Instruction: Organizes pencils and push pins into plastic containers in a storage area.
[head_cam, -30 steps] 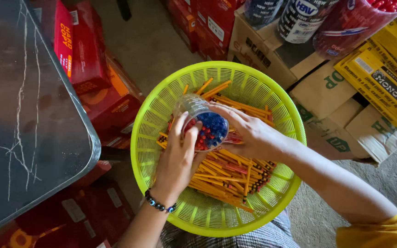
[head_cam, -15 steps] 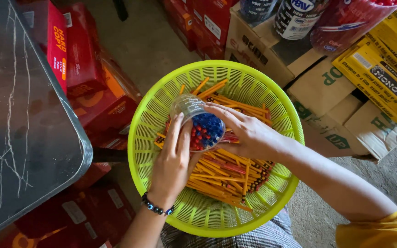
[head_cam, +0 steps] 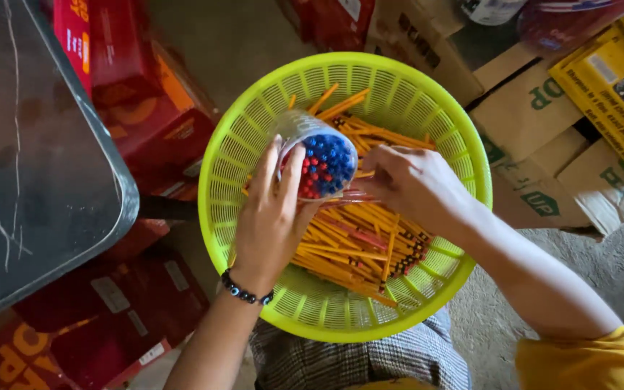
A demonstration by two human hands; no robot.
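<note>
The left hand grips the tilted cup of pencils over the green basket, mouth facing the right hand, which pinches loose pencils just beside it.

A lime-green plastic basket rests on the person's lap, over checked trousers. A loose heap of yellow pencils lies in it. The left hand, with a dark beaded bracelet at the wrist, wraps around a clear plastic cup tilted toward the camera and packed with pencils whose ends show blue and red. The right hand sits just beside the cup's mouth, fingertips pinched on what seems to be a few pencils, though blur hides the grip. A dark tabletop fills the left; red boxes and brown cartons surround the basket.
</note>
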